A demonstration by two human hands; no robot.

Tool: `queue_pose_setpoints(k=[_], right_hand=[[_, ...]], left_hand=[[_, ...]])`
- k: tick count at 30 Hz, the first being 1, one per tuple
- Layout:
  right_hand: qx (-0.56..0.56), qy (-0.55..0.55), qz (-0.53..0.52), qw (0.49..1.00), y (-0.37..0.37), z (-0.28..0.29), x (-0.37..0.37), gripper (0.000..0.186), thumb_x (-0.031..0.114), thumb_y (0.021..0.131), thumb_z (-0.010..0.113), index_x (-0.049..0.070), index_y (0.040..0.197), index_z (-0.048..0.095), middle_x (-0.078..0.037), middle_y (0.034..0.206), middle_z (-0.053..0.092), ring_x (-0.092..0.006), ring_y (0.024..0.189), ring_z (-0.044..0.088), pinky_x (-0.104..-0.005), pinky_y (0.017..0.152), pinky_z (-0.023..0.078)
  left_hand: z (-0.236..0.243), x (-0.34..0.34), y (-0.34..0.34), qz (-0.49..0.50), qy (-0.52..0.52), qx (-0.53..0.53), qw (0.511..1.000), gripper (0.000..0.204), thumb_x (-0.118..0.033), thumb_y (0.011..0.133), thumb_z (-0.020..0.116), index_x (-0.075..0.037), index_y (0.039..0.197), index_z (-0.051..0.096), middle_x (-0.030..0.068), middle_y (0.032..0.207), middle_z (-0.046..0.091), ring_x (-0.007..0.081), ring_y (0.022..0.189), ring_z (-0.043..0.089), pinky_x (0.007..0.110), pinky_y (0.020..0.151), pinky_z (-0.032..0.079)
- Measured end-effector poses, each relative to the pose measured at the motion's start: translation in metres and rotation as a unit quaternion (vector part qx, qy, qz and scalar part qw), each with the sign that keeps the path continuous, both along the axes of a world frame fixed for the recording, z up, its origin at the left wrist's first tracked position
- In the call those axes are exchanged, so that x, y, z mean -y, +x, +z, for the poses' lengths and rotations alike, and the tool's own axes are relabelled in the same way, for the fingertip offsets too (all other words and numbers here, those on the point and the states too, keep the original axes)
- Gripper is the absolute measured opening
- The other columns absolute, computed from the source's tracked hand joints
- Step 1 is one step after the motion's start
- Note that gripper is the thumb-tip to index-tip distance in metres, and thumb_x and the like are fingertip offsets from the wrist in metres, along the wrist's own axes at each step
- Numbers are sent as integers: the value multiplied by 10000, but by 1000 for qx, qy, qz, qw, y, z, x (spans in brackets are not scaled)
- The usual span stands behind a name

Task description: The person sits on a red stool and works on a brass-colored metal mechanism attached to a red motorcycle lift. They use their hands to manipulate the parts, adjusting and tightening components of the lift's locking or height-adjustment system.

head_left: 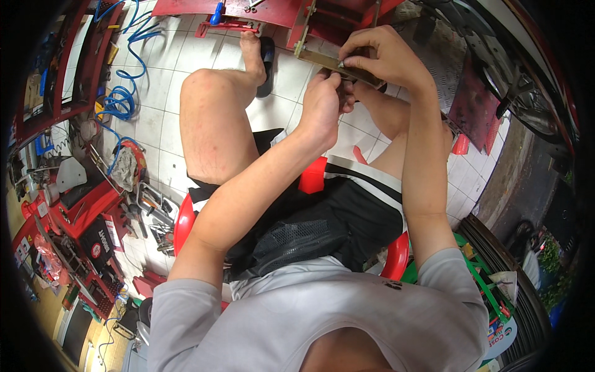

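In front of my knees a brownish metal bar (322, 59) runs across the near end of a red metal frame (338, 26). My right hand (389, 57) reaches over the bar from the right, thumb and forefinger pinched at a small shiny metal piece (341, 64) on its edge. Whether that piece is a nut or a bolt end is too small to tell. Just below the bar my left hand (323, 102) is closed, its fingertips curled up near the bar's underside. Whatever the left fingers hold is hidden.
A red work surface (260, 12) with a blue-handled tool (217, 13) lies beyond my left foot. Coiled blue hose (119, 102) hangs at left, above red tool stands (80, 217). Motorcycle parts (527, 93) crowd the right. I sit on a red chair (396, 257).
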State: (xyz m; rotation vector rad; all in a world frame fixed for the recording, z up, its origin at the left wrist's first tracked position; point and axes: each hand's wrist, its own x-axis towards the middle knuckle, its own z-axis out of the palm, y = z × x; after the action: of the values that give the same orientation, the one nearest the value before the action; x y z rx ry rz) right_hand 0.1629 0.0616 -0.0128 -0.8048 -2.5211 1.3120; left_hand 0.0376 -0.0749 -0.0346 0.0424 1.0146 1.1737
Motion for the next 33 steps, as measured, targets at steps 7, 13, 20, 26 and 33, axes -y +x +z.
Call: queue_pose_setpoints(k=[7, 13, 20, 26, 33], right_hand=[[-8, -47, -15, 999, -2, 1, 4, 128, 20, 824, 709, -21, 944, 729, -64, 847, 721, -107, 729, 640, -259, 655, 513], [-16, -24, 6, 1000, 3, -1, 0, 176, 33, 813, 726, -13, 981, 750, -69, 837, 709, -125, 742, 651, -267, 647, 511], [-5, -32, -2, 999, 0, -1, 2, 202, 16, 793, 736, -18, 992, 738, -68, 848, 703, -129, 768, 652, -271, 684, 515], [10, -74, -27, 997, -1, -2, 4, 203, -29, 788, 704, -35, 991, 706, -65, 854, 698, -121, 797, 641, -271, 734, 519], [-7, -54, -13, 998, -2, -2, 3, 166, -27, 789, 707, -49, 953, 709, -88, 900, 700, -149, 827, 658, -274, 750, 520]], left_hand=[[-1, 0, -1, -1, 2, 2, 1000, 177, -175, 1060, 372, -63, 1137, 484, 38, 906, 523, 148, 778, 508, 289, 683, 415], [0, 0, 0, -1, 1, -1, 1000, 178, -178, 1061, 368, -64, 1132, 484, 33, 902, 527, 146, 778, 514, 294, 687, 417], [2, 0, 0, -4, -5, -5, 1000, 181, -183, 1057, 373, -65, 1135, 487, 31, 899, 530, 143, 779, 515, 294, 690, 416], [0, 1, -1, -3, -1, 2, 1000, 189, -177, 1051, 381, -68, 1159, 492, 35, 908, 529, 141, 778, 506, 289, 688, 414], [-1, 0, 0, -3, -3, -3, 1000, 186, -173, 1052, 377, -71, 1152, 495, 32, 903, 528, 139, 776, 507, 287, 685, 412]])
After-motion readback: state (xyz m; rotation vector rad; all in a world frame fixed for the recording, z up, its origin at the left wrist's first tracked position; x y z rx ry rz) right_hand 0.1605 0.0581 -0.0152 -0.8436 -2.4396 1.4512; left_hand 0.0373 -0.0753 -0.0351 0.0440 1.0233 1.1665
